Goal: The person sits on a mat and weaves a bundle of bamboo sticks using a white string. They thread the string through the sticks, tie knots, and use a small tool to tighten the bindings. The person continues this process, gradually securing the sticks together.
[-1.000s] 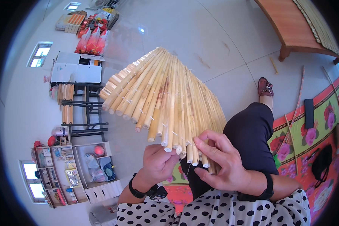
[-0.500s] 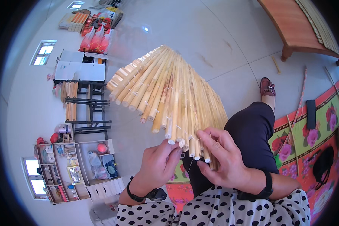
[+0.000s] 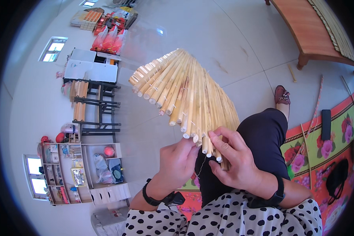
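A mat of pale reed stalks (image 3: 192, 94), tied side by side with white thread, fans out over my lap, its cut ends toward me. My left hand (image 3: 177, 161) is closed at the near stalk ends, thumb and fingers pinched together; what lies in the pinch is hidden. A thin thread (image 3: 200, 167) dangles between the hands. My right hand (image 3: 234, 157) grips the mat's near edge, its index finger and thumb around the last stalks.
A wooden bench (image 3: 303, 27) with another reed mat stands at the far right. Beside my leg, a flowered cloth (image 3: 326, 145) bears a black phone-like slab (image 3: 325, 124), a black pouch (image 3: 337, 179) and loose stalks. Shelves (image 3: 67, 173) and folded tables (image 3: 96, 106) line the left wall.
My left hand has shifted right and slightly up, against the stalk ends. The mat's far left side has swung right, narrowing the fan. My right hand keeps its grip.
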A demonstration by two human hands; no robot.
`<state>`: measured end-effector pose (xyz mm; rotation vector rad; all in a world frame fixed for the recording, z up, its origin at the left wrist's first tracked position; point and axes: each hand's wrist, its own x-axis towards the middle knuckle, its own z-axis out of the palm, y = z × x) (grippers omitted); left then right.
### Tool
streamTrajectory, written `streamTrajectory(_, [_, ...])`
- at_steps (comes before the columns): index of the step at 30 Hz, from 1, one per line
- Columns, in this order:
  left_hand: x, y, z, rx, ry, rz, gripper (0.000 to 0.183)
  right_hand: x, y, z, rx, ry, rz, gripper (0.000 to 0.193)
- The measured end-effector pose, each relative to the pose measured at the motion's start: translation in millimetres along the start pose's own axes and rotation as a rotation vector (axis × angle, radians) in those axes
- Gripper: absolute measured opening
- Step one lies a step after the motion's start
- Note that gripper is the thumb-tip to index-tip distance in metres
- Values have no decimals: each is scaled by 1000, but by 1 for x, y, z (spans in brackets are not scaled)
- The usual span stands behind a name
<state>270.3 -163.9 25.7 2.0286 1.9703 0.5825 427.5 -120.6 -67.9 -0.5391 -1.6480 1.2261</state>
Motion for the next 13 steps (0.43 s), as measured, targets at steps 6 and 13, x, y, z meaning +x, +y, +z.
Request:
streamTrajectory(6, [1, 18, 14, -223, 110, -300, 15, -1, 1, -1, -17, -2, -1, 72])
streamTrajectory(13, [-2, 19, 28, -260, 200, -180, 25, -2, 1, 0, -46, 19, -30, 70])
